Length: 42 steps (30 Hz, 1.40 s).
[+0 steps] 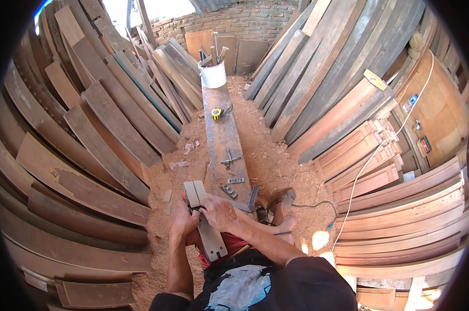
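An upturned electric hand planer lies on my lap, its flat metal sole facing up. My left hand is closed round the planer's left side, near the gap between the two sole plates. From the other side my right hand reaches over this gap, its fingers curled and pressed together there; whatever they pinch is hidden. Just beyond, on the bench plank, lie a metal blade holder and a second one. A try square rests at the plank's near end.
Farther along the plank are a T-shaped metal tool, a yellow tape measure and a white bucket of tools. Boards lean along the left, more planks along the right. A white cable hangs at right; shavings cover the floor.
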### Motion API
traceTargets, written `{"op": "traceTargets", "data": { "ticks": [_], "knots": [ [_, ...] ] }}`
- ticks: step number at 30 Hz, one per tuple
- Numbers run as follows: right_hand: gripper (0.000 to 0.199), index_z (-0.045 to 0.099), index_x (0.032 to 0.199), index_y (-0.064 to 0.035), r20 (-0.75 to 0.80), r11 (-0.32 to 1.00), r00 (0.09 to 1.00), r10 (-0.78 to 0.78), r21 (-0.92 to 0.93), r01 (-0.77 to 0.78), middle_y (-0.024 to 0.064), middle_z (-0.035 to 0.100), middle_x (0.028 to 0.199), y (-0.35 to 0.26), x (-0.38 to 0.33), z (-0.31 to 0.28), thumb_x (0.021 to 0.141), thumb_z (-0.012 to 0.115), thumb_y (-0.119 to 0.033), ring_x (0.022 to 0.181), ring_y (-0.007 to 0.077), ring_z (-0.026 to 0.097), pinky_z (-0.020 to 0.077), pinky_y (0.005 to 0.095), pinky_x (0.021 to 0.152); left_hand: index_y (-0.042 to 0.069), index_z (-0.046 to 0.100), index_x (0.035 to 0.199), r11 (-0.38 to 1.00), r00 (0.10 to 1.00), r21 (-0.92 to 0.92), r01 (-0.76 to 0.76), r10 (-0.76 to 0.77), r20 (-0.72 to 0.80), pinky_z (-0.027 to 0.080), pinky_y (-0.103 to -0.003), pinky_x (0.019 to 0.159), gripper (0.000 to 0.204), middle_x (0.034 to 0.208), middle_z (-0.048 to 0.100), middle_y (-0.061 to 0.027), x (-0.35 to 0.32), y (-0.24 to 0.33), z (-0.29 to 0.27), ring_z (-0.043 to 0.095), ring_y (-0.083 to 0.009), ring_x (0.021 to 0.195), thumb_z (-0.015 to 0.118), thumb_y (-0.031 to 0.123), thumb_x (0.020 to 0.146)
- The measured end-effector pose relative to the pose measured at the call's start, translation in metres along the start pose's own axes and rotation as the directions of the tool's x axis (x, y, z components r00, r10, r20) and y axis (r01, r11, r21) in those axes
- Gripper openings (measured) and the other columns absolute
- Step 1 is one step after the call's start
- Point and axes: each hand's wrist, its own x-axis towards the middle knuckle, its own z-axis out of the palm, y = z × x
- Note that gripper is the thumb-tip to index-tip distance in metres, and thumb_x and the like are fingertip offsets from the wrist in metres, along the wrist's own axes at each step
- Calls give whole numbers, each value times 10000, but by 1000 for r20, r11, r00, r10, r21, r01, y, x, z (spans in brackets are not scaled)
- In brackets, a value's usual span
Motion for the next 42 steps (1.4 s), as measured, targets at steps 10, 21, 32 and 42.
{"op": "traceTargets", "data": {
  "ticks": [10,21,32,42],
  "knots": [
    [178,680,1071,-42,-44,997,997,-63,35,64,188,676,1099,1,-5,3,986,699,-197,1030,431,682,560,504,837,-159,532,1181,982,987,116,-146,153,-52,543,-623,896,560,1031,690,-420,0,-13,2,673,-588,1013,666,291,876],
    [156,686,1045,-19,11,995,995,97,-1,-97,198,677,1097,-5,-1,2,970,709,-154,1055,436,671,552,500,855,-60,585,1415,997,1000,74,8,-7,-20,501,-514,1094,635,1250,710,-329,-2,1,-1,647,-500,1249,645,120,809],
    [140,702,1023,-24,-87,999,996,-10,31,13,201,685,1013,-4,-1,2,983,685,-157,995,430,681,548,504,834,-147,541,1168,990,989,84,-111,118,-90,533,-625,907,535,1061,681,-424,-3,-11,6,656,-592,1025,665,269,855],
    [133,663,1045,-19,-63,998,998,-10,68,15,217,671,1037,-3,-1,5,950,712,-98,1023,443,664,543,507,865,-144,533,1251,987,986,84,-136,143,-82,533,-633,910,580,1077,690,-399,-1,-17,8,653,-599,1005,668,271,869]
  ]
}}
